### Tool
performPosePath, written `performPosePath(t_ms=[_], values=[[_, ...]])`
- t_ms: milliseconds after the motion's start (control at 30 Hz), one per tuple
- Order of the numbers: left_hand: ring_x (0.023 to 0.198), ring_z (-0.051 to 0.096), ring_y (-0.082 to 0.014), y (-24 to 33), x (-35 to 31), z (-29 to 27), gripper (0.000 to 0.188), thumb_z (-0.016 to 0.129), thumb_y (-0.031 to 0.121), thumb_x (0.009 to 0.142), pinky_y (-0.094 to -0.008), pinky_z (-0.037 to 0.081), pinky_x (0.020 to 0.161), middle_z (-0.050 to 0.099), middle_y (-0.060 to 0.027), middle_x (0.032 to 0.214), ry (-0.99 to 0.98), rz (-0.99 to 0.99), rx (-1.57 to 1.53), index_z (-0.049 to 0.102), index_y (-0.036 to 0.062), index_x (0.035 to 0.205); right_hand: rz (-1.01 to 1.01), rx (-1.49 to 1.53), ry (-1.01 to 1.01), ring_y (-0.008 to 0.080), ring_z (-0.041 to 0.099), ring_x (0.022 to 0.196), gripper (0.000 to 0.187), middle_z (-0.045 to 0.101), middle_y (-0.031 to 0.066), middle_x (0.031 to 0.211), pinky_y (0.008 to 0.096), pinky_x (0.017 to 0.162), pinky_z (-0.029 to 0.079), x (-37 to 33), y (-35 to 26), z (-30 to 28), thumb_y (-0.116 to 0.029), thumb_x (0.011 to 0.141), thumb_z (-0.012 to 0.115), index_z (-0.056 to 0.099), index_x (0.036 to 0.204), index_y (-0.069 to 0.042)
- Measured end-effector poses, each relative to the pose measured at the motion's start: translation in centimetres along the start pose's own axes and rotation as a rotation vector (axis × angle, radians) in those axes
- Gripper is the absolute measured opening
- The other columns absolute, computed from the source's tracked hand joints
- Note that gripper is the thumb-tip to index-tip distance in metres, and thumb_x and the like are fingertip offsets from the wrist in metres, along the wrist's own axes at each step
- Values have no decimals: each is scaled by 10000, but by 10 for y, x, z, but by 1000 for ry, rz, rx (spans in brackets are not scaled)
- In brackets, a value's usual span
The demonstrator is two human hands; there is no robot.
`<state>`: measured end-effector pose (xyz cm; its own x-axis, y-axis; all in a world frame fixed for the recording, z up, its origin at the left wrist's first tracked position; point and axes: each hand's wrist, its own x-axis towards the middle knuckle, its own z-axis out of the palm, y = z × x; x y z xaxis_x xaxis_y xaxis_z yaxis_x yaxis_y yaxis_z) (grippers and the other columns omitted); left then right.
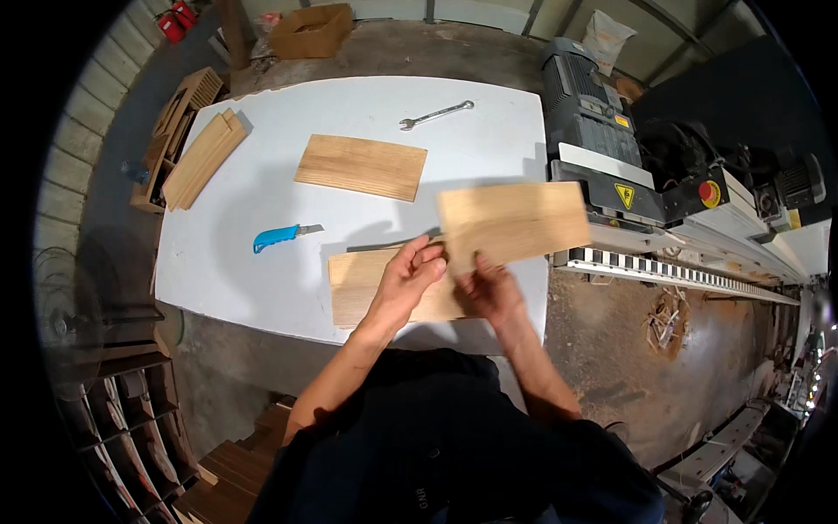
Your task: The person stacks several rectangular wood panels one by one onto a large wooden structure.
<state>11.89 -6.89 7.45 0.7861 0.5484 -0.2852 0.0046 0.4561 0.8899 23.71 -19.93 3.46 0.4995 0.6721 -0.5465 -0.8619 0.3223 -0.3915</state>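
One raised board (519, 214), flat and pale brown, was held above the right part of the white table (262, 109), its right end reaching past the table's right edge in the head view. The right hand (493, 290) gripped it by the lower edge, thumb on the upper face and the other fingers beneath, somewhat blurred. The left hand (406, 275) was at the board's lower left corner with its fingers curled toward the thumb; whether they pinched the corner or only came near it, I could not tell.

Under both hands, by the table's near edge, lay more boards (353, 288), partly covered by the hands and the raised board. A single board (362, 166) rested around the table's middle, and a small stack of boards (205, 162) lay along its left edge. Toward the table's left near part was a blue utility knife (279, 237), its blade out and pointing right. A metal wrench (436, 115) lay near the table's far edge. Just beyond the table's right edge stood a machine with a grey motor (587, 96); past its far edge sat a cardboard box (312, 33).
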Motion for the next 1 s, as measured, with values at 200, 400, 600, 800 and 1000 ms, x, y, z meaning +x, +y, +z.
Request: performPosePath(t_ms=[200,400,600,800,1000], values=[[969,595,-158,-11,0,-27,317,621,50,863,-325,468,898,631,-68,1077,134,-87,-265,552,9,1170,221,-568,-57,154,634,698,191,661,65,819,303,682,556,-49,37,31,-189,916,602,606,1048,-50],[1026,578,-168,9,-36,-91,374,662,90,822,-330,434,936,629,-78,1118,77,247,-125,565,-15,1168,-1001,-1049,100,141,612,710,197,649,41,771,265,668,493,-79,-34,43,-140,877,656,628,998,13],[1022,581,-181,4,-49,-114,410,713,163,791,-335,416,946,633,-79,1111,58,326,-100,594,-21,1138,-914,-885,130,101,598,763,268,666,33,842,246,738,489,-44,-58,49,-106,844,689,627,1071,25],[1016,584,-180,7,-62,-123,428,711,185,799,-335,419,943,640,-84,1087,94,282,-89,586,-30,1147,-808,-922,49,61,567,790,263,682,22,871,218,732,471,-49,-49,33,-150,892,641,656,1102,8],[985,578,-152,17,-61,-110,376,640,145,860,-305,434,904,639,-87,1065,277,105,88,571,-28,1187,-803,-1268,184,155,599,703,278,673,88,798,269,668,474,-34,-33,10,-179,878,633,662,1089,-1]])
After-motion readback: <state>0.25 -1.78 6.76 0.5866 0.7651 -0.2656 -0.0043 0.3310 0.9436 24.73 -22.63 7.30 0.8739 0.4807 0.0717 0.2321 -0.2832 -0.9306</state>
